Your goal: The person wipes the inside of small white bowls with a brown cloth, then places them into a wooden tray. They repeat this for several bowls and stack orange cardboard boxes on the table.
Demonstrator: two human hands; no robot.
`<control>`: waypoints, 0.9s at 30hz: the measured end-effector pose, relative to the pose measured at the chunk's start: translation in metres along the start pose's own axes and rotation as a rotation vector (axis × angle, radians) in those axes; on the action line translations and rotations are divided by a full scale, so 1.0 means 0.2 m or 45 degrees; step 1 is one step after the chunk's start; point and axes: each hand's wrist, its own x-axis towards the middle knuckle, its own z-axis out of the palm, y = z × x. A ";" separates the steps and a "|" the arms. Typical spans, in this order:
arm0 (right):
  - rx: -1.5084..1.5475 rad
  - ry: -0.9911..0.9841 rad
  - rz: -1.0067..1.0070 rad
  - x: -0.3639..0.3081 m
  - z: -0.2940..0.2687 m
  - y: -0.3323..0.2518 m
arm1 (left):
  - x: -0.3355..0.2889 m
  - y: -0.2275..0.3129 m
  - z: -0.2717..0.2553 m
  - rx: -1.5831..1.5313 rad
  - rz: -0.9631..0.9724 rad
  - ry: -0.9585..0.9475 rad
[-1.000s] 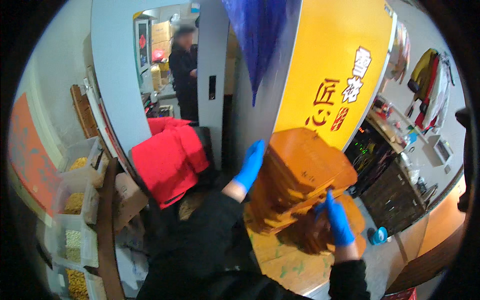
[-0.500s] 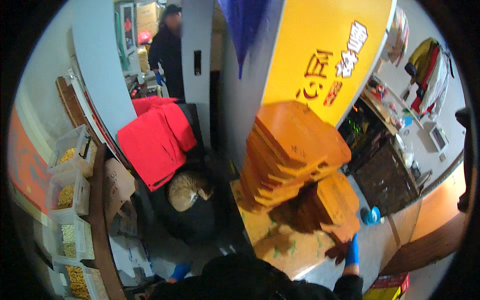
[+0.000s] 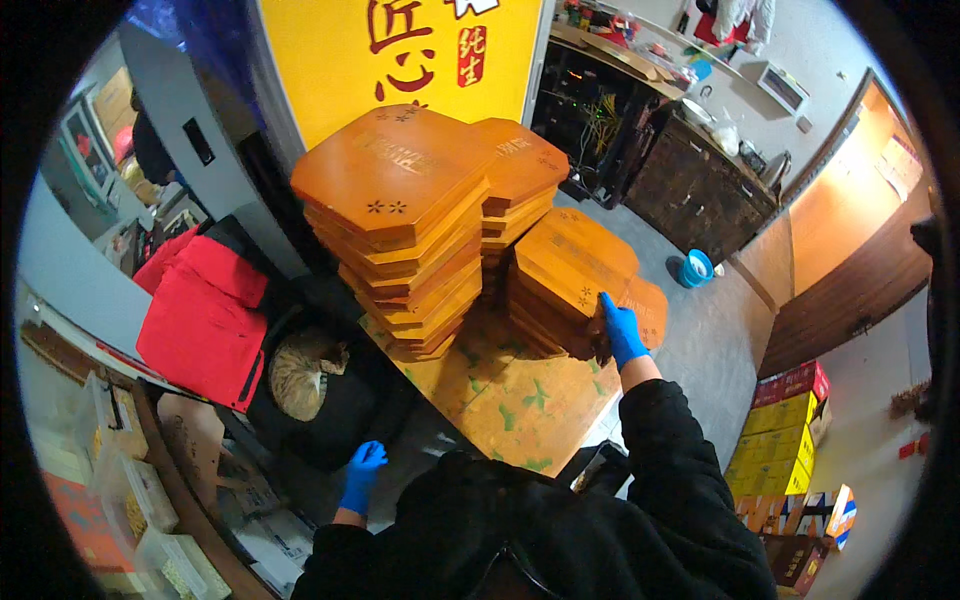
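My right hand point(image 3: 624, 332), in a blue glove, is at the front right corner of a low stack of orange-brown wooden boxes point(image 3: 572, 262) with cut corners. Its fingers are bent around something dark brown at the stack's side, too hidden to name. My left hand point(image 3: 363, 476), also blue-gloved, hangs at the left with its fingers apart, holding nothing. Taller stacks of the same wooden boxes, one at the left point(image 3: 395, 175) and one behind point(image 3: 522, 160), stand on a wooden table point(image 3: 520, 410) with green patches.
A tabby cat point(image 3: 300, 378) lies curled on a black chair with red cloth point(image 3: 200, 315) over it. Clear bins point(image 3: 135, 490) line the left. A blue bucket point(image 3: 696, 268) stands on the floor before a dark cabinet point(image 3: 695, 180). Yellow cartons point(image 3: 775, 440) are stacked at right.
My view has swung right and down, so the stacks appear further left and both sleeves show more. The right hand has stayed beside the low stack. The cat has not moved.
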 end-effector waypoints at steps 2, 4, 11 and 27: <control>0.020 0.032 0.001 -0.04 0.00 -0.06 | 0.07 0.06 0.11 -0.253 -0.132 -0.026; 0.144 0.036 0.050 -0.08 -0.03 -0.15 | 0.17 0.18 0.23 -0.251 -0.229 -0.106; 1.203 -0.224 0.263 -0.17 -0.20 -0.42 | 0.73 0.84 0.96 -0.253 -0.124 -0.556; 1.724 -0.407 0.249 -0.82 -0.61 0.23 | 1.15 1.16 1.72 -0.212 -0.445 -0.278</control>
